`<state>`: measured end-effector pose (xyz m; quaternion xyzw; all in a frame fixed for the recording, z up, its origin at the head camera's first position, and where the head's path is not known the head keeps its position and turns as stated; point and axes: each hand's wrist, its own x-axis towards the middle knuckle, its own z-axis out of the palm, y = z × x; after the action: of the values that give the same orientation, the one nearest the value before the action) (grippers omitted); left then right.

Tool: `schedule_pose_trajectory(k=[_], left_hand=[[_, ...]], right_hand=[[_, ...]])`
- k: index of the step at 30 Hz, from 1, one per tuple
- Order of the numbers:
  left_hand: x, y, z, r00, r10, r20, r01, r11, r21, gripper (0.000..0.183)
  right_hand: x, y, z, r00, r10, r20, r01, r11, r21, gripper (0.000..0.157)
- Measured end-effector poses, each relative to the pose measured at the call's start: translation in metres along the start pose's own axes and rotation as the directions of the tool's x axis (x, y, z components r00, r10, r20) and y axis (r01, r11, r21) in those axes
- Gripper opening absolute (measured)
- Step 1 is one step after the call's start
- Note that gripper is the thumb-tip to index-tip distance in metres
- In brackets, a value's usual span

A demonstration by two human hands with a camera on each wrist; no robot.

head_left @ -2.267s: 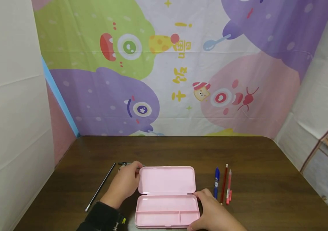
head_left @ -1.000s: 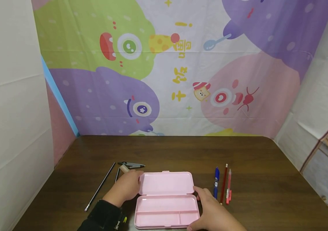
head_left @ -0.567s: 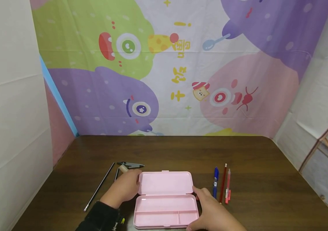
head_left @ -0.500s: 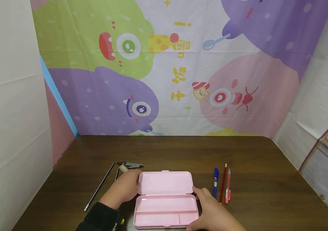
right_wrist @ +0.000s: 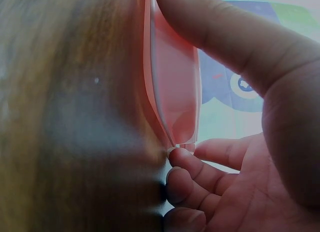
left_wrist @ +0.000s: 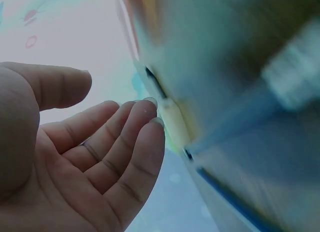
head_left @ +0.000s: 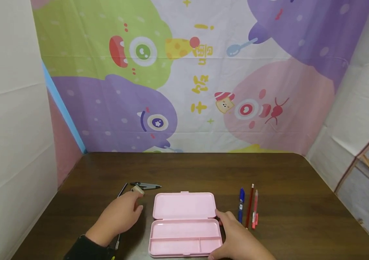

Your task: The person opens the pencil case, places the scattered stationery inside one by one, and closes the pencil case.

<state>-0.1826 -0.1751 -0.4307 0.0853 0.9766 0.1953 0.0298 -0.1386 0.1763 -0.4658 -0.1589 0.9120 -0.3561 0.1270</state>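
A pink pencil case [head_left: 184,206] lies open on the table, its lid folded back and its divided tray bare. My right hand [head_left: 236,234] holds the tray's right end between thumb and fingers; in the right wrist view the thumb [right_wrist: 215,27] lies along the pink wall. My left hand [head_left: 119,216] hovers left of the case with relaxed fingers and holds nothing. Just beyond its fingertips sits a whitish eraser [head_left: 138,190], in front of a grey drawing compass [head_left: 150,186]. A dark pencil [head_left: 122,189] is partly hidden behind this hand; another pencil's end [head_left: 117,242] shows below it.
Right of the case lie a blue pen [head_left: 241,204], a dark red pencil [head_left: 250,206] and a pink pen [head_left: 255,211]. A cartoon-printed cloth [head_left: 200,130] hangs behind the brown table [head_left: 204,169], with pale cloth [head_left: 12,119] at the left.
The case's lid has tipped back flat. My left hand has let go of the lid's left edge and moved left, over the pencils. My right hand stays at the tray's end.
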Motion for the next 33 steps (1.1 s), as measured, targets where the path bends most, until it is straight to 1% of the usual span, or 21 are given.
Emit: schedule_pose_trajectory(k=[4,7,12,14,18,20,23,26,29,33], left_hand=[[-0.012,-0.017,-0.009,1.000,-0.013,0.002,0.013,0.999,0.040,0.035],[-0.019,-0.031,-0.012,1.000,-0.017,-0.002,0.017,0.997,0.074,0.033],[-0.024,-0.048,-0.015,0.999,-0.043,-0.012,0.044,0.991,0.127,0.032],[-0.025,-0.053,-0.015,0.998,-0.051,-0.029,0.054,0.988,0.146,0.032],[-0.025,-0.059,-0.017,0.998,-0.047,-0.051,0.055,0.983,0.177,0.034],[-0.024,-0.061,-0.018,0.998,-0.030,-0.051,0.040,0.980,0.195,0.035],[-0.022,-0.065,-0.018,0.999,-0.013,-0.037,0.021,0.974,0.224,0.035],[-0.020,-0.068,-0.018,1.000,-0.011,-0.002,0.011,0.968,0.251,0.036],[-0.020,-0.070,-0.018,1.000,-0.016,0.023,0.010,0.966,0.259,0.037],[-0.018,-0.073,-0.016,0.999,-0.029,0.017,0.024,0.973,0.229,0.030]], right_hand=[[0.000,0.001,0.001,1.000,0.001,-0.004,-0.001,1.000,0.000,0.119],[0.000,0.002,0.001,1.000,-0.004,-0.017,0.004,1.000,-0.010,0.121],[-0.001,0.001,0.000,1.000,-0.011,-0.027,0.010,1.000,-0.020,0.121],[-0.001,0.001,0.000,1.000,-0.011,-0.023,0.011,1.000,-0.017,0.120],[-0.001,0.000,0.001,1.000,-0.010,-0.016,0.010,1.000,-0.014,0.119],[-0.001,0.000,0.001,1.000,-0.006,-0.010,0.006,1.000,-0.009,0.120],[0.000,-0.001,0.001,1.000,-0.002,-0.002,0.002,1.000,0.001,0.120],[0.000,-0.001,0.001,1.000,0.000,0.004,0.000,1.000,0.006,0.120],[0.000,-0.001,0.001,1.000,-0.001,0.007,0.001,1.000,0.009,0.119],[0.000,0.000,0.000,1.000,0.001,0.003,-0.001,1.000,0.005,0.120]])
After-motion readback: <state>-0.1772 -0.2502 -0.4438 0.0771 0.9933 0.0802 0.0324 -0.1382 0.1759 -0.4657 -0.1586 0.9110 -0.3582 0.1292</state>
